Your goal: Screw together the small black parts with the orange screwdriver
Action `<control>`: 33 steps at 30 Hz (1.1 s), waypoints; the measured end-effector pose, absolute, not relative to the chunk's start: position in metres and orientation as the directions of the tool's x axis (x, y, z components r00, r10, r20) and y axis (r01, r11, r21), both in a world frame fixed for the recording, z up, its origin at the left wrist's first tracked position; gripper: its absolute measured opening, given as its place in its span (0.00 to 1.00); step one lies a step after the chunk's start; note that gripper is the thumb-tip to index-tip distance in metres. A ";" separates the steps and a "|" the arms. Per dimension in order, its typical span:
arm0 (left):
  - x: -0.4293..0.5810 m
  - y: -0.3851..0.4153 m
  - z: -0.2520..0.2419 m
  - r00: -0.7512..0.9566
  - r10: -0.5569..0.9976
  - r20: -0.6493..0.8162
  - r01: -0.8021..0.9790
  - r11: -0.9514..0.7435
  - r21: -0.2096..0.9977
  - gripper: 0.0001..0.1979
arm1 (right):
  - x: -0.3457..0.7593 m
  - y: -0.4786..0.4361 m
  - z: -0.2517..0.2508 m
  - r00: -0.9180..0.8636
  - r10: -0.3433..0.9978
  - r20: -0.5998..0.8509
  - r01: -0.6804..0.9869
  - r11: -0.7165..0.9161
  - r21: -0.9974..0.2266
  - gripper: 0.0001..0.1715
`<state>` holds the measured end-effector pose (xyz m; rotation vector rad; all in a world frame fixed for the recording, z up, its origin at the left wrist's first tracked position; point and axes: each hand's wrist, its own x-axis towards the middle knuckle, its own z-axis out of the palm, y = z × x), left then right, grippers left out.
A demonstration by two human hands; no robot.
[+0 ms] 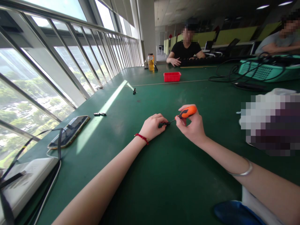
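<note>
My right hand (192, 126) is closed around an orange and black screwdriver (188, 111). Its thin shaft points left and slightly down, with the tip at a small black part (166, 123). Whether the tip sits in a screw is too small to tell. My left hand (153, 125) pinches that black part near the green tabletop (150, 168), fingers closed on its left end. Two similar small black pieces lie farther left, one piece (100, 114) near the phone and another piece (134, 91) farther back.
At the left edge are a phone (69, 131), cables and a white box (30, 184). A red tray (172, 77), a jar (151, 62) and a teal basket (260, 72) with cables stand toward the back. Two people sit beyond. A railing runs along the left.
</note>
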<state>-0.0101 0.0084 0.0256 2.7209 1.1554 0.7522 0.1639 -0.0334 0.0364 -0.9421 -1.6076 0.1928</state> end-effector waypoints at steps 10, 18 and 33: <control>-0.009 0.008 0.026 0.590 0.702 0.399 0.656 -0.705 0.270 0.09 | 0.164 -0.032 0.037 0.061 0.657 0.752 0.475 0.643 -0.600 0.12; -0.010 0.008 0.026 0.588 0.708 0.390 0.656 -0.700 0.282 0.09 | 0.164 -0.033 0.035 0.055 0.662 0.748 0.496 0.632 -0.596 0.09; -0.010 0.009 0.025 0.593 0.696 0.405 0.638 -0.713 0.290 0.09 | 0.164 -0.034 0.037 0.026 0.649 0.761 0.516 0.643 -0.566 0.10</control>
